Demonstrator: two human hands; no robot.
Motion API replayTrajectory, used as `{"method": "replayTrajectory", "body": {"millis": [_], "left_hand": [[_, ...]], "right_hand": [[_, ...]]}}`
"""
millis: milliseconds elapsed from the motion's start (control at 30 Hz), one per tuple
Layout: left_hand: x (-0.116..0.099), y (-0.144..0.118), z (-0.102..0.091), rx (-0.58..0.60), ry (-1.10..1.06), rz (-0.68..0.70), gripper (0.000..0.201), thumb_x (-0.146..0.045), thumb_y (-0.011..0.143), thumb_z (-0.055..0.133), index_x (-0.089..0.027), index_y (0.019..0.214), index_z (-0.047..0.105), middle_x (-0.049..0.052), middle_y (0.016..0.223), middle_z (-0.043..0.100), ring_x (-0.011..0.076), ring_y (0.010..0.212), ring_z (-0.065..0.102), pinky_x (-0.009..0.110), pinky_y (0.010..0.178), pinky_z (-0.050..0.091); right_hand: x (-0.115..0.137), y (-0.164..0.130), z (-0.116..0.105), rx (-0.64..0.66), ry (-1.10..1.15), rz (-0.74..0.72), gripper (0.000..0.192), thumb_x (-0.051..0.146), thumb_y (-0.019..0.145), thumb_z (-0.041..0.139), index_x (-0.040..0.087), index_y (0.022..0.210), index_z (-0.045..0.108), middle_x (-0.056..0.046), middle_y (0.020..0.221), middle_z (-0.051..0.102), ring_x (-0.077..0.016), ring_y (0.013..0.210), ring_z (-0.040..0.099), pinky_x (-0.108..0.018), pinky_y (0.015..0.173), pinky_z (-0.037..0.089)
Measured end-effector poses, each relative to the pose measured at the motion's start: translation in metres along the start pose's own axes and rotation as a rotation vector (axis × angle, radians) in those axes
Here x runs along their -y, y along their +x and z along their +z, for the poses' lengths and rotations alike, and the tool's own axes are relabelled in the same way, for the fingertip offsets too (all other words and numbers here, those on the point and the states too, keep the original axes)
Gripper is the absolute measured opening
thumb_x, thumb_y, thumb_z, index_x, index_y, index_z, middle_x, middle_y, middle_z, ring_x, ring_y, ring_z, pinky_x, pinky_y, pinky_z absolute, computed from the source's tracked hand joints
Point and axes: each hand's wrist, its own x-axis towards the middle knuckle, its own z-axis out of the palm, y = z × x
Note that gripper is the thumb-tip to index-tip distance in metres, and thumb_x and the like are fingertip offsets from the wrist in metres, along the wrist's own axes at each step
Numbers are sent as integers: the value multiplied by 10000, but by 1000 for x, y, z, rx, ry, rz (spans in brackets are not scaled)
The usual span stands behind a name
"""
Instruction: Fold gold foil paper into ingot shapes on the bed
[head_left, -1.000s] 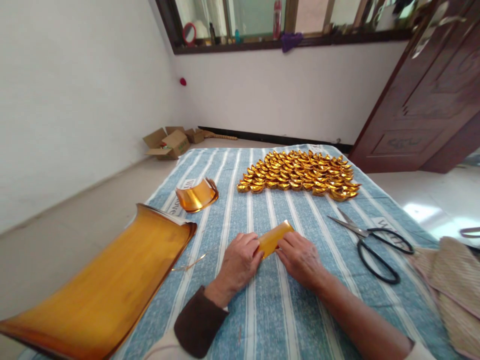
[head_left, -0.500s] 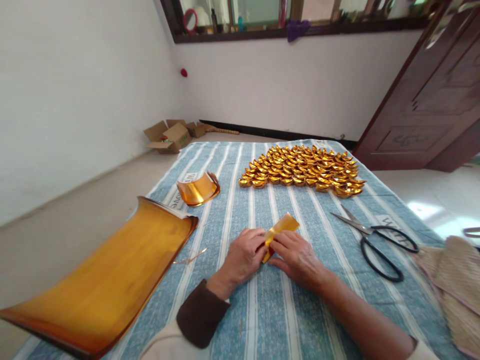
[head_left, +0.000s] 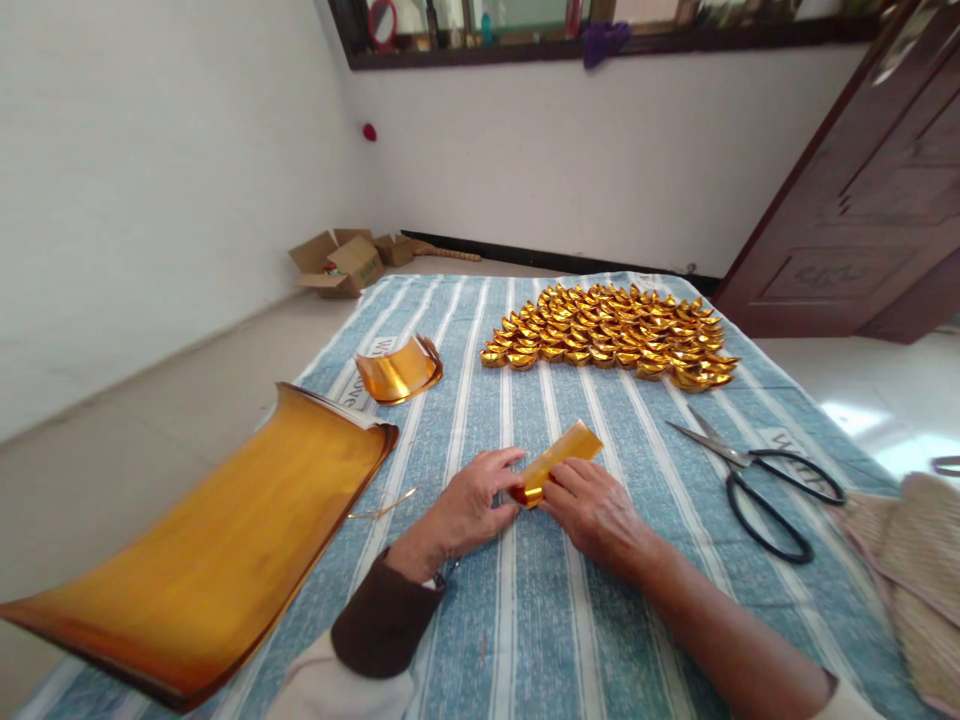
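Curled fingers of the palm-down right hand (head_left: 592,508) clamp a shiny gold, rectangular foil-like paper strip (head_left: 564,452) slanting between both inward-angled hands; the left hand (head_left: 474,500), thumb and fingers parted, touches the strip's near left end.

Cream left sleeve (head_left: 345,688) with dark brown cuff (head_left: 385,618)
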Motion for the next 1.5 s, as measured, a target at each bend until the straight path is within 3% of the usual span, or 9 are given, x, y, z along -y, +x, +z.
{"method": "replayTrajectory", "body": {"millis": [300, 600, 1033, 1200, 1500], "left_hand": [[4, 2, 5, -66, 22, -41, 122, -121, 834, 621, -184, 863, 721, 117, 1299, 602, 251, 1184, 561, 442, 999, 469], [4, 8, 11, -101, 42, -110, 140, -139, 863, 588, -163, 734, 636, 128, 1307, 593, 264, 1192, 547, 460, 992, 468], [-2, 12, 16, -160, 124, -243, 197, -180, 847, 615, -164, 655, 571, 174, 1324, 575, 309, 1196, 542, 493, 984, 464], [-6, 12, 17, -180, 154, -275, 187, -167, 840, 619, -160, 658, 576, 185, 1331, 569, 313, 1214, 532, 492, 1007, 449], [-13, 13, 17, -179, 165, -336, 180, -136, 830, 610, -155, 656, 566, 201, 1333, 562, 320, 1209, 530, 489, 1018, 438]], "right_hand": [[1, -2, 9, -61, 31, 63, 247, 179, 970, 447, 187, 781, 606, -64, 858, 623, -204, 825, 545, -339, 718, 426], [6, 1, 7, -124, 76, 179, 245, 190, 965, 451, 184, 771, 600, -71, 846, 635, -205, 815, 557, -340, 721, 412], [6, 0, 12, -284, 137, 189, 257, 196, 974, 453, 172, 762, 595, -59, 787, 615, -192, 786, 557, -320, 707, 413], [6, 0, 12, -252, 88, 181, 300, 166, 982, 417, 183, 734, 586, -30, 699, 574, -173, 677, 502, -304, 645, 373], [7, -1, 10, -166, 7, 143, 260, 170, 979, 424, 177, 804, 617, -50, 786, 607, -192, 755, 519, -309, 679, 392]]}}
